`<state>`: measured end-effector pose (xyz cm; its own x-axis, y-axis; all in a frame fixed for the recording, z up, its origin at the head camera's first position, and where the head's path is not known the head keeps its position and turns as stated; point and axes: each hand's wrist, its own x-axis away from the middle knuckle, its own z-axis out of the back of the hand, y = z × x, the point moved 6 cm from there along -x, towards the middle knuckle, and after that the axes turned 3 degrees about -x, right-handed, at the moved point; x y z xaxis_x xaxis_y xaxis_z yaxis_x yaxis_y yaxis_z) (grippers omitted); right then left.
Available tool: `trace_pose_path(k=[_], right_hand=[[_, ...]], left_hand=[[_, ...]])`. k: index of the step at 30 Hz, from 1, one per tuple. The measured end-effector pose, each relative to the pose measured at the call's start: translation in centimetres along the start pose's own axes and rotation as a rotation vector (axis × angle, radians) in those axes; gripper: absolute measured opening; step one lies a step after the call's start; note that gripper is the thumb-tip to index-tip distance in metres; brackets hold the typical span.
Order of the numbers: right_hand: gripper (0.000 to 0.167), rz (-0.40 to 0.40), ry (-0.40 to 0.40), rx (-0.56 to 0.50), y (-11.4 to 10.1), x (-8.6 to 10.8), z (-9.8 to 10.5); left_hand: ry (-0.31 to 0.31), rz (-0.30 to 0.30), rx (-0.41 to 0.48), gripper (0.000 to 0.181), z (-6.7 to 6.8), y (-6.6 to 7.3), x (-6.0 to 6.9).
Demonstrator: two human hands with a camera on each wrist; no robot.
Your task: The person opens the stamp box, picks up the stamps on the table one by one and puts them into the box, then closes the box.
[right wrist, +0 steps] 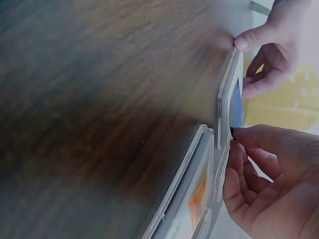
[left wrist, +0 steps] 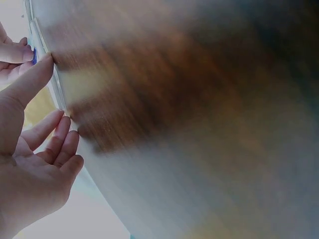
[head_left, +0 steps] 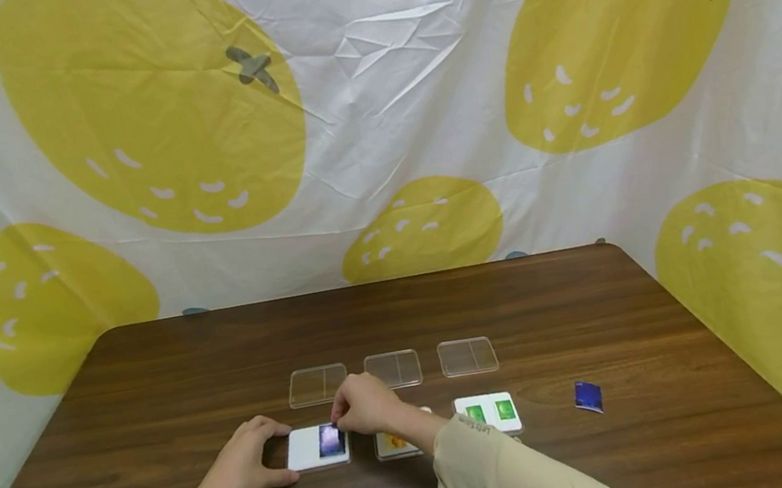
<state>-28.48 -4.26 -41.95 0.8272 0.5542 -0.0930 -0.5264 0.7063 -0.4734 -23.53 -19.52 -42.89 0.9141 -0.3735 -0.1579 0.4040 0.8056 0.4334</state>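
Observation:
My left hand [head_left: 242, 466] holds the left end of a flat white case [head_left: 303, 449], thumb at its near corner and a fingertip at its far corner. On the right half of that case lies a small glossy purple card [head_left: 330, 440]. The right hand [head_left: 365, 404] pinches the card's far right edge between thumb and index finger. In the right wrist view the pinched edge of the purple card [right wrist: 236, 107] meets the fingertips, and the remaining fingers are curled. A second case with an orange picture [head_left: 393, 444] is partly hidden under my right forearm.
A third white case with two green cards [head_left: 487, 415] lies to the right. Farther right is a loose dark blue card [head_left: 588, 397]. Three clear plastic lids [head_left: 317, 385] form a row behind the cases on the brown wooden table [head_left: 636, 308]. A lemon-print cloth [head_left: 408, 106] hangs behind.

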Motion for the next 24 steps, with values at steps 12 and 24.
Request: trace_pose_path(k=[12, 24], right_hand=[[0.009, -0.038, 0.047, 0.075, -0.37, 0.29, -0.12], [0.008, -0.049, 0.059, 0.1, -0.59, 0.44, -0.16]], left_hand=[[-0.003, 0.009, -0.004, 0.052, -0.1, -0.11, -0.04], [-0.001, 0.014, -0.006, 0.051, -0.16, -0.22, -0.09]])
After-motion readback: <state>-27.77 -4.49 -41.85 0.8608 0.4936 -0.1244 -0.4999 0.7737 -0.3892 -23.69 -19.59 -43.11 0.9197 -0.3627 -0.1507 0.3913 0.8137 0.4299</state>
